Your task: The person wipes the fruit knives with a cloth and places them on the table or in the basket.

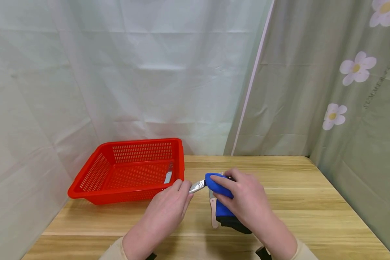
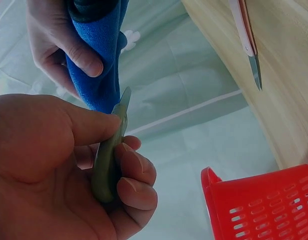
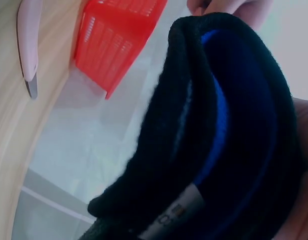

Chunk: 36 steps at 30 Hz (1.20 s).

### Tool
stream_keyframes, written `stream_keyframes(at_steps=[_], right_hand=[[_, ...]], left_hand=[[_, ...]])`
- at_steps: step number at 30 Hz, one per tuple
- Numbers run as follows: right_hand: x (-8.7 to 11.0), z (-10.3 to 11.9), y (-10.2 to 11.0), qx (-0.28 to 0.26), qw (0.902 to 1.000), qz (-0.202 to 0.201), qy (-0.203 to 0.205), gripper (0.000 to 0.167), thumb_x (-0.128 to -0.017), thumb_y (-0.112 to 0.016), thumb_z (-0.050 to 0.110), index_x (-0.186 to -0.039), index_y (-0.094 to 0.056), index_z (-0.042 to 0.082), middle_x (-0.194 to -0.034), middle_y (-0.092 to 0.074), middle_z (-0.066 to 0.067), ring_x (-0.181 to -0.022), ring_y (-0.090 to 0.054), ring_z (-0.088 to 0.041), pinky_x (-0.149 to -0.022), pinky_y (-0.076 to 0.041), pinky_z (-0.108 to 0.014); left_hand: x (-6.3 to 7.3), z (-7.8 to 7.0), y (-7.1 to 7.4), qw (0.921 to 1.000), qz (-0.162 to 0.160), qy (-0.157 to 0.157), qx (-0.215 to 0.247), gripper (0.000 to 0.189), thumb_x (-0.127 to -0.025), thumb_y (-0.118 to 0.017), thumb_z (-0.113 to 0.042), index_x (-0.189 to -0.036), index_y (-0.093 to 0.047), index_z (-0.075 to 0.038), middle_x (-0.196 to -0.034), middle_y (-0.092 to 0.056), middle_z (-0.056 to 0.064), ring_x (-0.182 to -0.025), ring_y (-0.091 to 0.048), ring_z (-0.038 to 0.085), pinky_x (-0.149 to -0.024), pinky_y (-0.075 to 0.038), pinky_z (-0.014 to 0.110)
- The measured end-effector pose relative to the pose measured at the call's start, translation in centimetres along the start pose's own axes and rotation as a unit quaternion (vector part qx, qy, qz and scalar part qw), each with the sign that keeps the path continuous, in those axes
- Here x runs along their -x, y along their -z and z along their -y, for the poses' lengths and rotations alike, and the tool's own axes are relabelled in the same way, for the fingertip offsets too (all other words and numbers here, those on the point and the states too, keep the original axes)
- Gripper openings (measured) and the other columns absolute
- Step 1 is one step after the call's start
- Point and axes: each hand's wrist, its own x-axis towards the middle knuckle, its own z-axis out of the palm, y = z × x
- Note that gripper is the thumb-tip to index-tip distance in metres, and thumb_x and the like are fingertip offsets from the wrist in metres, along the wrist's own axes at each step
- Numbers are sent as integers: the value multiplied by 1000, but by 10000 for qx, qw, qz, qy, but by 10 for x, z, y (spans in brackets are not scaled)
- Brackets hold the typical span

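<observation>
In my head view the left hand [image 1: 169, 206] grips a knife [image 1: 197, 186] whose far end meets, at two o'clock, a blue cloth [image 1: 219, 186] clamped in the right hand [image 1: 248, 198]. My left wrist view adds fingers [image 2: 137, 167] curled round the greenish handle [image 2: 106, 172]; my right, the cloth's pale label [image 3: 176, 212]. The red basket [image 1: 123, 196], ten o'clock from the left hand, holds another knife [image 1: 168, 176].
</observation>
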Motion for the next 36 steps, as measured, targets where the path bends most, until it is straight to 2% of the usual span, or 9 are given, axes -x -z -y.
stream_keyframes(at_steps=[6,15,23,36], right_hand=[[2,5,-4,-68,10000,32,31,53,-78,-104,30,-127,-85,30,-112,-73,-1,-97,-75,-23,-86,-60,-46],[2,5,-5,-62,9997,235,-101,52,-80,-102,32,-129,-84,31,-112,-72,-1,-97,-74,-23,-84,-59,-44],[0,0,-4,-7,9993,310,-213,51,-81,-102,33,-129,-84,30,-114,-74,-3,-97,-74,-23,-83,-60,-44],[-1,-12,-2,-14,9994,112,-313,49,-81,-102,28,-127,-85,27,-111,-73,-3,-93,-74,-24,-77,-59,-45]], left_hand=[[1,0,-2,9994,-263,-208,-84,24,-103,-81,-19,-113,-61,-10,-85,-48,-3,-61,-42,9,-52,-40,21],[1,0,-3,9991,-325,-267,-95,23,-104,-80,-19,-112,-61,-10,-85,-48,-3,-61,-42,9,-51,-40,21],[2,0,-2,9994,-247,-184,-125,24,-104,-80,-22,-113,-61,-10,-85,-48,-4,-61,-42,9,-51,-39,21],[1,0,0,9995,-245,-33,-191,26,-102,-83,-22,-113,-61,-12,-85,-48,-5,-61,-42,9,-52,-40,22]])
